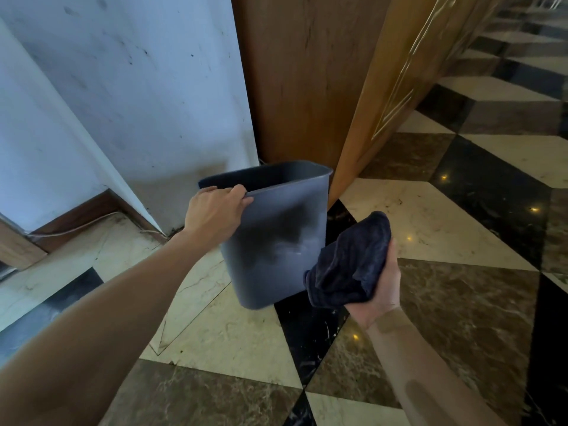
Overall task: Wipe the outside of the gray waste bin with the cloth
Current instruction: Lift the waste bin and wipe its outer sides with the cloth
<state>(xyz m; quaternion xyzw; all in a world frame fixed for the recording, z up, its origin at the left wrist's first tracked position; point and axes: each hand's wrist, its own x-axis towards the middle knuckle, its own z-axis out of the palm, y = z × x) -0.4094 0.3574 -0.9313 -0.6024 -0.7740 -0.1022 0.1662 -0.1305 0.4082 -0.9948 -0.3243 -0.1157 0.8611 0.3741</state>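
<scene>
The gray waste bin (276,241) stands on the tiled floor, tilted slightly, its near wall streaked with darker wet patches. My left hand (215,212) grips the bin's near rim at its left corner, fingers hooked over the edge. My right hand (382,284) holds a bunched dark blue cloth (350,262) just right of the bin's lower right edge. The cloth's lowest fold overlaps the bin's edge there; I cannot tell whether it touches.
A scuffed white wall (138,87) rises behind the bin on the left. A wooden panel (301,81) and an angled wooden door (399,87) stand right behind it. Polished marble floor (461,302) in cream, brown and black spreads to the right and front.
</scene>
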